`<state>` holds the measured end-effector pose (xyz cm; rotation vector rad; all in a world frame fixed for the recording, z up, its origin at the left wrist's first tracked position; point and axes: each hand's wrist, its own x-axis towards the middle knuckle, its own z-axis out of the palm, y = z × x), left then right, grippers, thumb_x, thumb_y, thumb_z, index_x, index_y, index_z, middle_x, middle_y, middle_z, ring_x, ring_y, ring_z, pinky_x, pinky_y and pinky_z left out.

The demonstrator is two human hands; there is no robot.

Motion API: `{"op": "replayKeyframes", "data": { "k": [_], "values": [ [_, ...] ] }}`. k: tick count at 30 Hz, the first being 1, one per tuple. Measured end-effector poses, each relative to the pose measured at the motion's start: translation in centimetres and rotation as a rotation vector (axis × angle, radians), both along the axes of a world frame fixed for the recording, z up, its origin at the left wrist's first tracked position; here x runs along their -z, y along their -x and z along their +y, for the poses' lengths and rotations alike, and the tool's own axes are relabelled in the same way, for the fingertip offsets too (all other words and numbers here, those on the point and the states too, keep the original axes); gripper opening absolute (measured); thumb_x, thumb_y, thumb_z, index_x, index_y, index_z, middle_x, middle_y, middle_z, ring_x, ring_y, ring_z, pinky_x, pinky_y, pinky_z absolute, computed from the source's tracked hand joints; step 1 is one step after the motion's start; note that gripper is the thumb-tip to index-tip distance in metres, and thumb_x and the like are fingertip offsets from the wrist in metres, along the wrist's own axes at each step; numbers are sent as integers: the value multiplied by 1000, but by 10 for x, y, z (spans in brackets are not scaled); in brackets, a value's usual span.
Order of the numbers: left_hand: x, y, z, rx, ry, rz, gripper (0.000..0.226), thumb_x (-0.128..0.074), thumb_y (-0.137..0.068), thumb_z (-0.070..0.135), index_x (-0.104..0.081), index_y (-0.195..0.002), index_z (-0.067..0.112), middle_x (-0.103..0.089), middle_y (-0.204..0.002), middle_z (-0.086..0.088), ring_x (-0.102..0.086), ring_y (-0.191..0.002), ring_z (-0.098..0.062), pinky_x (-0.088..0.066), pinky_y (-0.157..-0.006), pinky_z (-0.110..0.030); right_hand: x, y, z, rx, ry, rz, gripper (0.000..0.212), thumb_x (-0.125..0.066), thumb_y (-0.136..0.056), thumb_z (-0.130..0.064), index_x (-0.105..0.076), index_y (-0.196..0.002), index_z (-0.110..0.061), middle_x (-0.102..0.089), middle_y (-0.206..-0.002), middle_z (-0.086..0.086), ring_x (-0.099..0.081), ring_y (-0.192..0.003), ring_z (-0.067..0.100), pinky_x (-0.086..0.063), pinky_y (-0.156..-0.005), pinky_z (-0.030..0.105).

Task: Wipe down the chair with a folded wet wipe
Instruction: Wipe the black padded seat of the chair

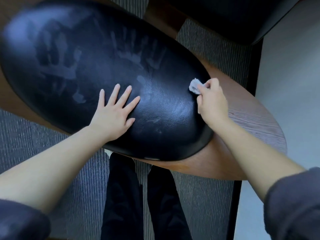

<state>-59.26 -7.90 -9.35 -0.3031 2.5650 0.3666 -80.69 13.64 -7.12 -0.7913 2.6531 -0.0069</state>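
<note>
The chair's black leather seat cushion (90,54) fills the upper left of the head view, streaked with damp wipe marks, and sits in a brown wooden shell (242,122). My left hand (115,112) lies flat on the cushion with fingers spread. My right hand (212,101) pinches a small folded white wet wipe (194,85) against the cushion's right edge, where the leather meets the wood.
A second dark chair (233,18) stands at the top right. Striped grey carpet (52,144) covers the floor, with a pale smooth floor strip (285,75) on the right. My dark-trousered legs (138,196) stand just below the seat.
</note>
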Motion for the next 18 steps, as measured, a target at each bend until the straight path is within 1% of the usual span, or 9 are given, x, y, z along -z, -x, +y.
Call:
{"op": "replayKeyframes", "data": {
  "k": [2,3,4,7,9,11,13,16,18],
  "values": [
    [5,0,-13,26,25,30,69,-31,-95,57,-7,-156,33,6,-165,-4,9,-150,-33,3,-114,-62,14,15,-20,346,96,32,13,-41,-88,-18,-48,-99,-14,-49,-104,4,-52,-80,21,-46,-73,40],
    [8,0,-19,36,33,53,69,-30,-95,58,-10,-156,33,3,-165,-5,6,-150,-34,1,-115,-63,19,11,-34,464,160,19,10,-38,-87,-23,-42,-96,-18,-52,-103,6,-55,-79,26,-48,-77,44],
    [11,0,-25,49,38,73,69,-30,-94,58,-14,-156,32,0,-165,-5,3,-150,-34,0,-115,-63,23,-1,-48,460,194,-1,12,-37,-86,-24,-41,-97,-20,-53,-105,9,-57,-84,32,-49,-77,46],
    [15,3,-38,95,60,97,70,-32,-94,58,-16,-156,29,-6,-164,-8,-2,-150,-35,-2,-115,-64,28,-64,-73,-65,82,-83,44,-45,-84,-11,-48,-128,-10,-49,-121,13,-48,-105,34,-41,-67,38],
    [14,5,-52,82,96,106,71,-32,-95,58,-14,-156,26,-4,-164,-9,0,-150,-35,-1,-114,-63,29,-62,-68,-197,25,24,55,-47,-79,-9,-50,-133,-7,-52,-119,13,-50,-98,35,-36,-66,39],
    [11,6,-76,39,151,117,72,-32,-95,58,-15,-156,24,-1,-164,-10,3,-150,-34,2,-114,-63,32,-36,-56,-82,-70,157,51,-49,-81,-7,-52,-132,-10,-52,-118,13,-51,-95,35,-34,-70,40],
    [12,6,-108,11,216,133,73,-35,-95,57,-19,-156,21,-2,-164,-11,3,-150,-34,4,-113,-64,35,-12,-57,148,-117,168,48,-48,-86,-4,-50,-134,-10,-48,-126,17,-47,-106,36,-35,-79,43],
    [17,5,-141,33,274,167,72,-28,-97,61,-24,-155,19,-6,-164,-15,-1,-150,-36,6,-112,-64,47,-9,-100,511,11,60,47,-46,-88,-3,-48,-136,-6,-40,-137,22,-38,-124,34,-34,-99,46],
    [20,4,-144,64,300,171,77,-24,-92,64,-24,-155,18,-6,-163,-17,-2,-150,-37,5,-112,-66,62,-19,-149,551,177,-29,44,-46,-89,-3,-51,-132,-5,-41,-134,22,-40,-121,36,-37,-99,44]
  ]
}}
